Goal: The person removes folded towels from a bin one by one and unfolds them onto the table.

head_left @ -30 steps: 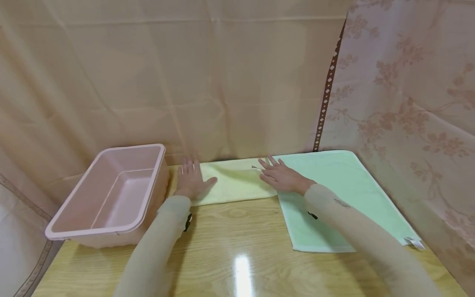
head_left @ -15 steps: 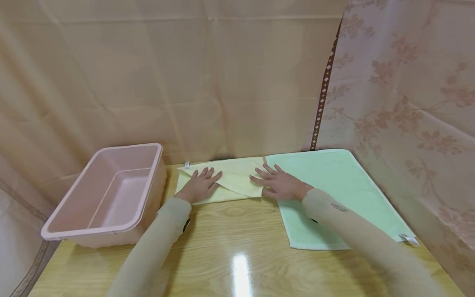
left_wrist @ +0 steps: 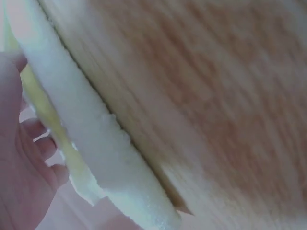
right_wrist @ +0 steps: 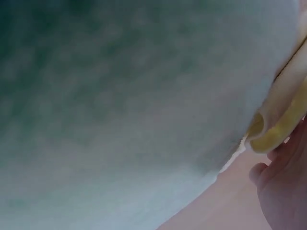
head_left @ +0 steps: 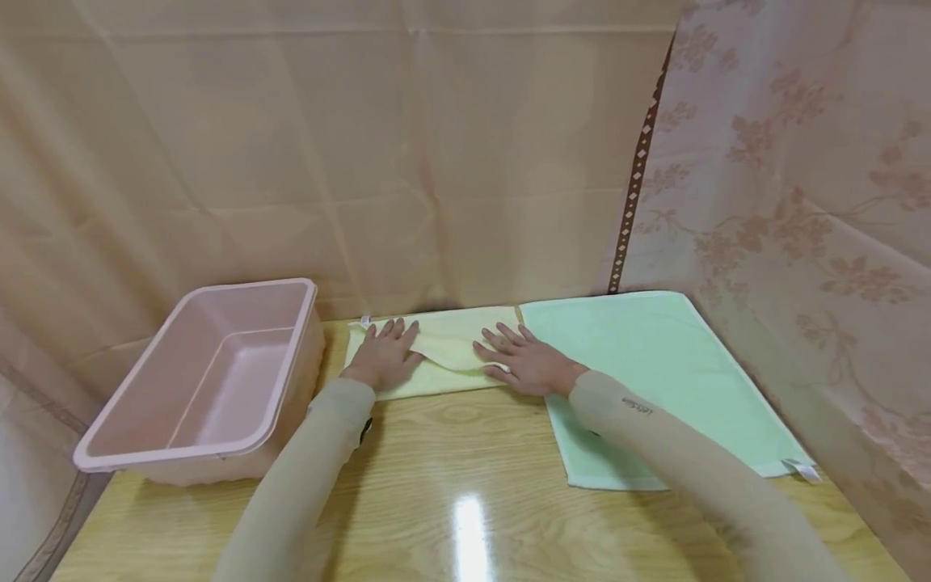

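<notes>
A pale yellow towel [head_left: 458,327] lies folded along the back of the table in the head view. Its upper layer has a loose, slanting front edge, with the layer below showing in front. On its left part rests my left hand [head_left: 385,356], fingers extended. My right hand [head_left: 534,365] rests with spread fingers on the towel's right end. In the left wrist view the thick folded edge of the yellow towel [left_wrist: 91,124] runs beside the left hand [left_wrist: 24,158]. The right wrist view has the rolled fold of the yellow towel [right_wrist: 283,127] beside the right hand [right_wrist: 288,182].
A mint green towel [head_left: 655,347] lies flat to the right, a white tag [head_left: 802,469] at its front right corner. At the left stands a pink plastic basin [head_left: 254,449]. A beige curtain [head_left: 465,162] hangs behind the wooden table [head_left: 436,453].
The yellow towel's top layer has shifted, baring a slanted edge and a small tag at the back left corner. My left hand moved right, then slightly back left; my right hand moved left.
</notes>
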The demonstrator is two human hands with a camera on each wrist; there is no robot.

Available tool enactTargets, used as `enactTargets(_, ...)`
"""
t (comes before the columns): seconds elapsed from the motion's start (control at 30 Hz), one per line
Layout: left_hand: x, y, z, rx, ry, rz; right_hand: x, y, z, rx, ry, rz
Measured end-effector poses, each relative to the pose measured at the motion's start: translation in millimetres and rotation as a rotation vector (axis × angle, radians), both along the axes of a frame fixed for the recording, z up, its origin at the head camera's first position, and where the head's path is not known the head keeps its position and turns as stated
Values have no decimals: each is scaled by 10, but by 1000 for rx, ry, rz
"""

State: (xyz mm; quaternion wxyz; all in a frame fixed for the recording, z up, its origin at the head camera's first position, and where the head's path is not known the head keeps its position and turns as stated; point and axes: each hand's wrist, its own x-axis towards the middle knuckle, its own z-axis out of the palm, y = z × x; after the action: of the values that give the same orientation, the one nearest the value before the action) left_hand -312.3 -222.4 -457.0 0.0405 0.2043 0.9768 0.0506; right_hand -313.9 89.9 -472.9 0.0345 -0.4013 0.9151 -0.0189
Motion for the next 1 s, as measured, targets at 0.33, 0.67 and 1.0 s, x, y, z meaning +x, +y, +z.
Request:
enactTargets(0.33,124,2,-45,-135,168,11,80,174,131,-44,-59,41)
enactTargets(0.67,548,2,167,-82,-14,-280,178,486,253,-56,-38,113)
enactTargets(1.0,1112,122,62,-102,-147,-355,504,662,127,-52,-12,280)
